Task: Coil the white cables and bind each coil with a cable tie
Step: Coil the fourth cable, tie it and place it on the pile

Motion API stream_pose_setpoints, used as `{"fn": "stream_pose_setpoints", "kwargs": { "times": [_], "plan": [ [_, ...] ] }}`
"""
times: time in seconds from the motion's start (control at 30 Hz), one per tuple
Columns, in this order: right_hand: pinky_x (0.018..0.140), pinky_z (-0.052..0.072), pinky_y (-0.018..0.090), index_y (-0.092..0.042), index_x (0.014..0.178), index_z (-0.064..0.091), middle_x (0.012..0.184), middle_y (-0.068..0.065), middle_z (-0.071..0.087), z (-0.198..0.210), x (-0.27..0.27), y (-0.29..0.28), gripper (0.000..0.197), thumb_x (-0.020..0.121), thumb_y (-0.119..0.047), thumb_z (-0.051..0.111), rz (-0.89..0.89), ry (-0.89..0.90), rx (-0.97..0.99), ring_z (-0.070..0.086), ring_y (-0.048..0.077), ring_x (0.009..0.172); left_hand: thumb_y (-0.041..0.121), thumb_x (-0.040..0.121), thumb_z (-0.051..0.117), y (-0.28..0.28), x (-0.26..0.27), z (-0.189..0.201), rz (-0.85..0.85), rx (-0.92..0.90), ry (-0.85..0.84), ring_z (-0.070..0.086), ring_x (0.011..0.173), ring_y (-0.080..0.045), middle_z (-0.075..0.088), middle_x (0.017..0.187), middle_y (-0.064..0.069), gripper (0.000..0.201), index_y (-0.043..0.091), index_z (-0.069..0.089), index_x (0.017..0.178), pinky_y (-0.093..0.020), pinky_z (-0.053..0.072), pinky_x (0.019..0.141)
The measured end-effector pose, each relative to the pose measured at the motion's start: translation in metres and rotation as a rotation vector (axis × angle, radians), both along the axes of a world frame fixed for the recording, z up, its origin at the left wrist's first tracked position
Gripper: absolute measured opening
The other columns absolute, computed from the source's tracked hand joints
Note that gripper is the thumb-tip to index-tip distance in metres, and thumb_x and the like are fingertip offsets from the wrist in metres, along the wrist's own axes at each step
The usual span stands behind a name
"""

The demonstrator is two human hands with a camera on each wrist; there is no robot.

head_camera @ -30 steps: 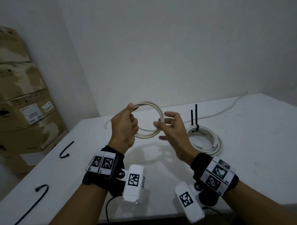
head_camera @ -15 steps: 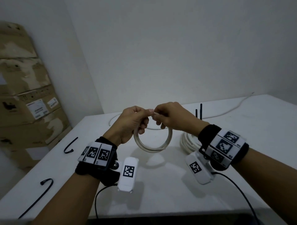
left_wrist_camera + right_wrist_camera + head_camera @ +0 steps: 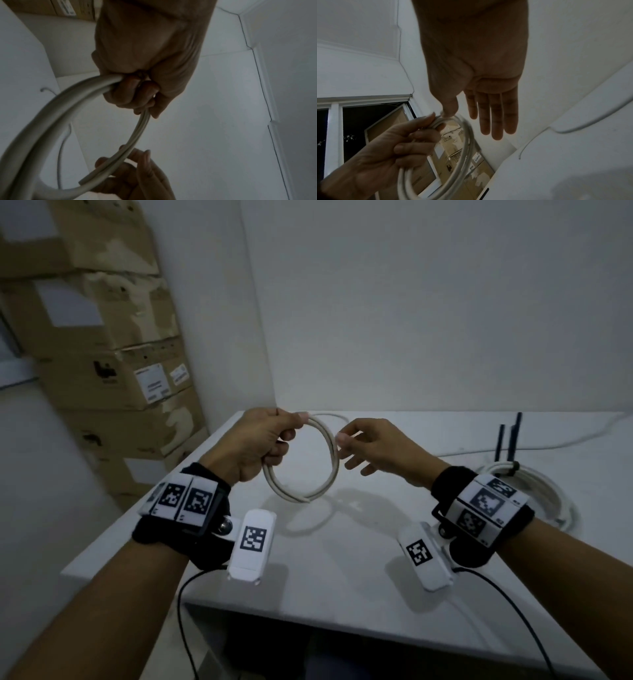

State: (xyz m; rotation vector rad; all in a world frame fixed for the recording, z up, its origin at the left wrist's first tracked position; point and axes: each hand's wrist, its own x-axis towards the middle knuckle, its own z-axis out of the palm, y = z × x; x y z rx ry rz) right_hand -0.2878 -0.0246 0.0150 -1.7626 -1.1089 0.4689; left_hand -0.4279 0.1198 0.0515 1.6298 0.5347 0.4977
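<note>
A small coil of white cable hangs upright above the white table. My left hand grips its upper left part with curled fingers, which is also plain in the left wrist view. My right hand is at the coil's right side. Its fingers are straight and only the thumb tip touches the cable. A second white coil lies on the table at the right, bound by a black cable tie whose tails stand up.
A loose white cable runs along the table's back edge by the wall. Stacked cardboard boxes stand left of the table. The table's near edge is just below my wrists.
My hands were together at the top of the coil; the right hand has since slid off to the coil's right side and straightened its fingers. The left hand keeps its grip.
</note>
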Motion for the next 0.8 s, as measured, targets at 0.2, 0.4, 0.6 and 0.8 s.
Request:
{"fn": "stream_pose_setpoints", "kwargs": {
  "times": [0.2, 0.4, 0.6, 0.8],
  "plan": [
    [0.053, 0.050, 0.028, -0.006, 0.101, 0.063, 0.083, 0.011, 0.066, -0.014, -0.026, 0.056, 0.019, 0.096, -0.021, 0.052, 0.092, 0.048, -0.125, 0.064, 0.021, 0.065, 0.025, 0.093, 0.055, 0.053, -0.061, 0.000, 0.137, -0.026, 0.043, 0.018, 0.032, -0.003, 0.030, 0.048, 0.008, 0.024, 0.013, 0.052, 0.073, -0.012, 0.011, 0.032],
    [0.045, 0.044, 0.022, -0.011, 0.102, 0.065, 0.072, 0.005, 0.063, -0.032, -0.093, 0.122, 0.017, 0.093, -0.009, 0.050, 0.453, -0.102, -0.377, 0.060, 0.016, 0.055, 0.018, 0.090, 0.031, 0.086, -0.123, 0.000, 0.176, -0.118, 0.114, 0.018, 0.029, -0.005, 0.030, 0.046, 0.006, 0.028, 0.009, 0.050, 0.073, -0.011, 0.011, 0.032],
    [0.044, 0.042, 0.021, -0.018, 0.124, 0.057, 0.075, 0.004, 0.061, -0.038, -0.145, 0.174, 0.031, 0.094, -0.011, 0.052, 0.617, -0.202, -0.496, 0.058, 0.016, 0.057, 0.018, 0.092, 0.032, 0.100, -0.172, -0.007, 0.290, -0.120, 0.137, 0.019, 0.029, -0.005, 0.032, 0.045, 0.006, 0.024, 0.012, 0.048, 0.074, -0.014, 0.010, 0.031],
    [0.047, 0.043, 0.022, -0.022, 0.118, 0.061, 0.064, -0.001, 0.056, -0.050, -0.174, 0.192, 0.033, 0.087, -0.010, 0.056, 0.646, -0.595, -0.616, 0.048, 0.012, 0.049, 0.018, 0.092, 0.033, 0.110, -0.187, -0.014, 0.339, -0.122, 0.130, 0.018, 0.029, -0.005, 0.033, 0.044, 0.007, 0.024, 0.012, 0.048, 0.074, -0.013, 0.014, 0.029]
  ]
}}
